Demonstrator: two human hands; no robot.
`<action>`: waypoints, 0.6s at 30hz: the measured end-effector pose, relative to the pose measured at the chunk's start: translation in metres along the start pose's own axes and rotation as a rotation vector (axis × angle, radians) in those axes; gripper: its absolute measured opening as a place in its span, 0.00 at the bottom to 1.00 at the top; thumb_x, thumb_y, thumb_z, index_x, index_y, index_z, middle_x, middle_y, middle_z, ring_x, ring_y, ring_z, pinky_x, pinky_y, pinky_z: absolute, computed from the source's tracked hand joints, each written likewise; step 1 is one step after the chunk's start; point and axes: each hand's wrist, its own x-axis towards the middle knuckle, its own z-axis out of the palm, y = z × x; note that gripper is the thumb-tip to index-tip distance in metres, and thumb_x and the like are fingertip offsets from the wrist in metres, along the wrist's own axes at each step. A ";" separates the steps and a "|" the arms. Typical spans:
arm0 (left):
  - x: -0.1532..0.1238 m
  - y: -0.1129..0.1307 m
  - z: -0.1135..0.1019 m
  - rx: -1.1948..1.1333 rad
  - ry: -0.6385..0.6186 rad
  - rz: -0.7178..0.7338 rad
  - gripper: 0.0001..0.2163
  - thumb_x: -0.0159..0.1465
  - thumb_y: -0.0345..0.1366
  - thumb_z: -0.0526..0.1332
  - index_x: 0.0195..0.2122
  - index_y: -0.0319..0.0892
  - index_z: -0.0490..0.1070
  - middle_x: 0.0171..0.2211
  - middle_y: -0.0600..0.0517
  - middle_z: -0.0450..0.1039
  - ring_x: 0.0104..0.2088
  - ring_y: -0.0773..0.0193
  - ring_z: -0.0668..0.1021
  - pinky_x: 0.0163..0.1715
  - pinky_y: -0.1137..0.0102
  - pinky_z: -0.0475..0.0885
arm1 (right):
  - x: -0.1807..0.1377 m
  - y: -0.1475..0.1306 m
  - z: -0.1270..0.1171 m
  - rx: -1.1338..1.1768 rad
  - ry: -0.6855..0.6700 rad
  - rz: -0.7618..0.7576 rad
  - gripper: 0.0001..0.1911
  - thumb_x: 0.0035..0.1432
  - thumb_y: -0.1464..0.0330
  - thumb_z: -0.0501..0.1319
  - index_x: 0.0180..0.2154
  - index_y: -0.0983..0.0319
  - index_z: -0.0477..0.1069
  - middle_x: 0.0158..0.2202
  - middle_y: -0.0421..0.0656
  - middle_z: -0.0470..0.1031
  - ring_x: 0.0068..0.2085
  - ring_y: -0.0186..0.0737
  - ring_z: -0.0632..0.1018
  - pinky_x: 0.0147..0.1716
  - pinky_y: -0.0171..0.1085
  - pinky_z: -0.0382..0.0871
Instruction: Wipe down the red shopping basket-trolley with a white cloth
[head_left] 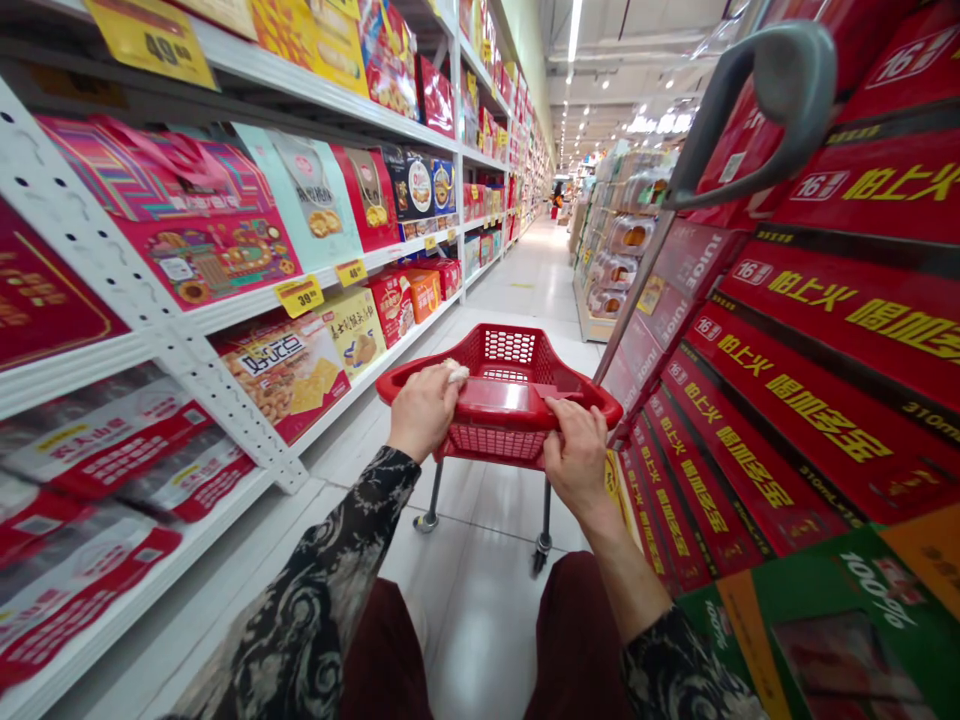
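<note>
Ahead of my knees stands a red plastic shopping cart [501, 422] with grey legs and castors. My left hand [426, 408] is wrapped over the left side of its handle, with a crumpled white tissue [455, 371] by the thumb and forefinger. On the right side of the same handle my right hand [577, 445] is closed, its fingers curled over the top. A flat red piece [559, 392] shows beside the right fingertips; I cannot tell whether it is loose or part of the handle. The basket's visible inside shows only its perforated walls.
White shelves [187, 345] with boxed snacks and yellow price tags line the left side. Close on the right rise stacked red drink cartons [825, 390], with a grey loop handle [795, 110] on a metal pole before them. The tiled aisle [525, 270] runs ahead.
</note>
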 end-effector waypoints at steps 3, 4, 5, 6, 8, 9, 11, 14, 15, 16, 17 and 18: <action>0.000 -0.013 -0.005 0.030 -0.040 -0.066 0.15 0.65 0.41 0.48 0.42 0.41 0.71 0.40 0.47 0.75 0.43 0.61 0.74 0.44 0.66 0.68 | 0.000 -0.002 0.001 -0.002 0.026 0.001 0.20 0.51 0.75 0.51 0.47 0.62 0.67 0.45 0.46 0.74 0.48 0.43 0.72 0.56 0.49 0.52; 0.000 -0.014 -0.006 0.038 -0.047 -0.067 0.16 0.65 0.42 0.47 0.41 0.41 0.71 0.38 0.47 0.75 0.42 0.61 0.74 0.43 0.67 0.68 | 0.000 -0.003 0.001 0.000 0.029 0.002 0.20 0.52 0.74 0.51 0.47 0.62 0.67 0.45 0.46 0.74 0.48 0.43 0.72 0.56 0.49 0.52; -0.001 -0.013 -0.006 0.044 -0.050 -0.066 0.16 0.65 0.42 0.47 0.40 0.41 0.71 0.38 0.47 0.75 0.42 0.61 0.74 0.42 0.67 0.68 | 0.000 -0.003 0.001 0.002 0.031 0.001 0.19 0.52 0.73 0.52 0.47 0.62 0.67 0.45 0.46 0.74 0.48 0.43 0.72 0.56 0.49 0.51; -0.002 -0.012 -0.006 0.050 -0.051 -0.064 0.16 0.65 0.43 0.47 0.39 0.41 0.71 0.37 0.48 0.75 0.41 0.61 0.74 0.41 0.68 0.68 | 0.000 -0.003 0.000 0.002 0.030 -0.001 0.19 0.52 0.72 0.52 0.47 0.61 0.67 0.45 0.46 0.74 0.48 0.43 0.72 0.56 0.49 0.50; -0.003 -0.008 -0.006 0.063 -0.048 -0.062 0.16 0.65 0.43 0.47 0.38 0.42 0.72 0.35 0.48 0.75 0.39 0.61 0.74 0.39 0.68 0.68 | -0.001 -0.001 -0.002 -0.006 0.023 -0.010 0.19 0.52 0.70 0.53 0.48 0.61 0.67 0.45 0.46 0.74 0.49 0.44 0.71 0.56 0.49 0.49; -0.004 -0.005 -0.006 0.070 -0.048 -0.060 0.16 0.65 0.43 0.47 0.37 0.42 0.71 0.34 0.48 0.74 0.39 0.61 0.74 0.39 0.68 0.68 | -0.001 0.001 -0.003 -0.013 0.020 -0.016 0.20 0.52 0.70 0.53 0.48 0.61 0.67 0.45 0.46 0.73 0.49 0.44 0.71 0.56 0.49 0.49; -0.006 0.001 -0.006 0.086 -0.050 -0.050 0.16 0.65 0.43 0.46 0.37 0.42 0.71 0.33 0.48 0.74 0.39 0.61 0.74 0.39 0.68 0.67 | -0.001 0.006 -0.005 -0.029 0.011 -0.022 0.19 0.53 0.69 0.53 0.48 0.61 0.67 0.45 0.45 0.73 0.49 0.44 0.71 0.56 0.49 0.48; -0.008 0.012 -0.005 0.110 -0.063 -0.026 0.15 0.65 0.43 0.47 0.36 0.42 0.71 0.32 0.48 0.73 0.38 0.61 0.73 0.39 0.67 0.67 | 0.003 0.018 -0.007 -0.049 -0.003 -0.004 0.18 0.54 0.66 0.52 0.47 0.60 0.68 0.44 0.45 0.74 0.48 0.44 0.71 0.57 0.50 0.47; -0.009 0.016 -0.004 0.119 -0.072 -0.016 0.15 0.65 0.42 0.47 0.35 0.42 0.70 0.32 0.49 0.73 0.37 0.61 0.73 0.38 0.67 0.67 | 0.005 0.024 -0.007 -0.057 -0.006 0.007 0.18 0.55 0.66 0.52 0.47 0.60 0.68 0.44 0.44 0.74 0.48 0.44 0.71 0.57 0.50 0.46; -0.010 0.021 -0.004 0.127 -0.079 -0.006 0.14 0.65 0.42 0.48 0.35 0.42 0.70 0.32 0.49 0.72 0.37 0.61 0.73 0.38 0.67 0.68 | 0.008 0.029 -0.007 -0.065 -0.005 0.019 0.18 0.56 0.65 0.52 0.47 0.60 0.68 0.44 0.45 0.74 0.48 0.44 0.70 0.57 0.51 0.46; -0.012 0.026 -0.002 0.130 -0.083 0.006 0.13 0.65 0.41 0.48 0.35 0.42 0.70 0.32 0.49 0.72 0.36 0.61 0.73 0.38 0.67 0.68 | 0.010 0.035 -0.007 -0.075 -0.003 0.032 0.18 0.56 0.65 0.51 0.47 0.60 0.68 0.44 0.45 0.74 0.48 0.44 0.70 0.56 0.52 0.46; -0.015 0.031 -0.001 0.128 -0.078 0.020 0.12 0.64 0.40 0.49 0.36 0.42 0.70 0.33 0.49 0.72 0.36 0.60 0.73 0.38 0.67 0.68 | 0.013 0.040 -0.007 -0.084 0.000 0.046 0.18 0.57 0.64 0.51 0.48 0.61 0.68 0.44 0.46 0.74 0.48 0.44 0.70 0.56 0.53 0.47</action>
